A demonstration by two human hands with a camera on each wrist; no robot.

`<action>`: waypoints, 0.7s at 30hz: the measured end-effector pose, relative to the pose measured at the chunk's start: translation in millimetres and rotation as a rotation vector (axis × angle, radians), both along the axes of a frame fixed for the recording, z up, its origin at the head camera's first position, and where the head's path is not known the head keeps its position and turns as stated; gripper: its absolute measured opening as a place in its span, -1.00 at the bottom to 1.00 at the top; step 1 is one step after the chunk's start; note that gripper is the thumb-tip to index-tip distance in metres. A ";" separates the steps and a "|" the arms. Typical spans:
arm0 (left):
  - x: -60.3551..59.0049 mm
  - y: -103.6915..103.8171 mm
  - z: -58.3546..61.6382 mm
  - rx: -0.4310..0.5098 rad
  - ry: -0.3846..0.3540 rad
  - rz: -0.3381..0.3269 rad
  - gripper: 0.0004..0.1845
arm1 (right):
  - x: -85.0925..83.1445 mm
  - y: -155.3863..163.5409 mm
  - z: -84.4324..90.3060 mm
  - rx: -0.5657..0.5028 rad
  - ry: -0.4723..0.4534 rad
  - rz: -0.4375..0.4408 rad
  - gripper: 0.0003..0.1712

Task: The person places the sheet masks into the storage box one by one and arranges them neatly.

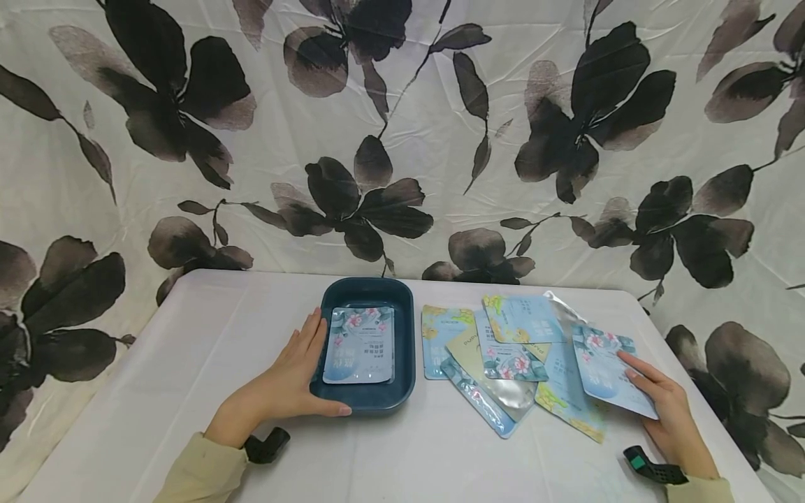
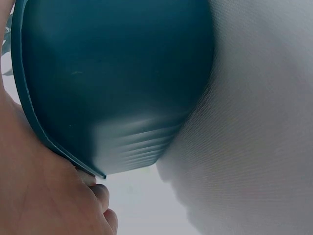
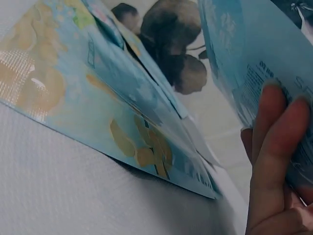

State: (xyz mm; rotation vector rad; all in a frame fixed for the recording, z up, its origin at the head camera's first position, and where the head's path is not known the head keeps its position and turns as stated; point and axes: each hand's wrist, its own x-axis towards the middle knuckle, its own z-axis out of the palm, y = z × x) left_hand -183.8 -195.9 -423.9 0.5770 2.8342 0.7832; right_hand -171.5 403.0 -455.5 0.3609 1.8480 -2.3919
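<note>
1. Gripping the near left rim of a dark blue tray (image 1: 409, 328), the left hand (image 1: 286, 381) curls its thumb along the front edge.
2. One sachet (image 1: 360, 344) lies flat inside.
3. The right hand (image 1: 663, 409) pinches another sachet (image 1: 606, 370) beside a loose pile (image 1: 503, 349).

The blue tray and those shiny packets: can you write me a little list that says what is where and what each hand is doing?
tray: dark blue tray on the white table
inside tray: one packet lying flat
left hand: left hand holds the tray's near left rim
pile: loose packets overlapping, right of the tray
right hand: right hand grips the held packet at the pile's right edge
behind: flowered cloth
</note>
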 end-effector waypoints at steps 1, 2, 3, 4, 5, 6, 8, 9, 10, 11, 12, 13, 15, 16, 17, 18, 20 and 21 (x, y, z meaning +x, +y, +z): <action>0.1 0.0 0.1 0.003 0.000 -0.001 0.62 | -0.1 -0.2 0.4 -0.018 0.011 0.019 -0.61; 0.2 0.1 0.3 0.003 0.000 -0.001 0.62 | -0.4 -0.5 0.6 -0.041 0.024 0.041 -0.59; 0.4 0.1 0.4 0.003 0.000 -0.001 0.61 | -0.8 -0.7 0.6 -0.070 0.043 0.067 -0.58; 0.5 0.2 0.6 0.005 0.002 -0.001 0.61 | -1.1 -1.2 0.6 -0.104 0.068 0.101 -0.55; 0.8 0.4 0.9 0.008 0.003 -0.002 0.61 | -1.6 -1.7 0.3 -0.143 0.092 0.137 -0.53; 0.9 0.4 1.0 0.009 0.001 -0.002 0.61 | -2.1 -2.6 0.2 -0.180 0.119 0.176 -0.51; 1.3 0.5 1.7 0.008 -0.002 -0.002 0.61 | -3.7 -5.2 0.8 -0.253 0.160 0.242 -0.47; 1.4 0.4 2.0 0.008 -0.004 -0.003 0.61 | -4.6 -6.8 1.4 -0.267 0.176 0.268 -0.45; 1.3 0.5 2.2 0.005 -0.008 -0.001 0.61 | -5.6 -8.8 2.1 -0.270 0.187 0.288 -0.44; 1.0 0.4 2.3 0.005 -0.010 -0.002 0.61 | -7.0 -11.0 2.8 -0.264 0.190 0.298 -0.44; 0.9 0.1 2.5 0.003 -0.013 -0.001 0.62 | -8.7 -13.8 3.7 -0.246 0.192 0.303 -0.45; 0.8 -0.1 2.8 0.000 -0.017 0.000 0.62 | -10.5 -16.2 4.4 -0.229 0.187 0.304 -0.45; 0.6 -0.5 2.8 -0.004 -0.020 0.001 0.62 | -14.5 -21.6 5.9 -0.194 0.176 0.301 -0.46; 0.4 -0.7 2.7 -0.007 -0.023 0.002 0.62 | -16.3 -24.1 6.7 -0.186 0.173 0.302 -0.46; 0.4 -0.7 2.9 -0.003 -0.023 0.000 0.62 | -18.4 -26.6 7.5 -0.182 0.169 0.300 -0.47; 0.5 -0.6 2.9 -0.003 -0.024 0.000 0.62 | -20.5 -29.1 8.0 -0.172 0.171 0.302 -0.47; 0.4 -0.2 2.8 0.000 -0.022 -0.002 0.62 | -24.0 -33.7 9.2 -0.160 0.178 0.304 -0.47; 0.4 0.0 2.7 0.001 -0.022 -0.002 0.62 | -25.9 -36.1 9.7 -0.153 0.185 0.309 -0.47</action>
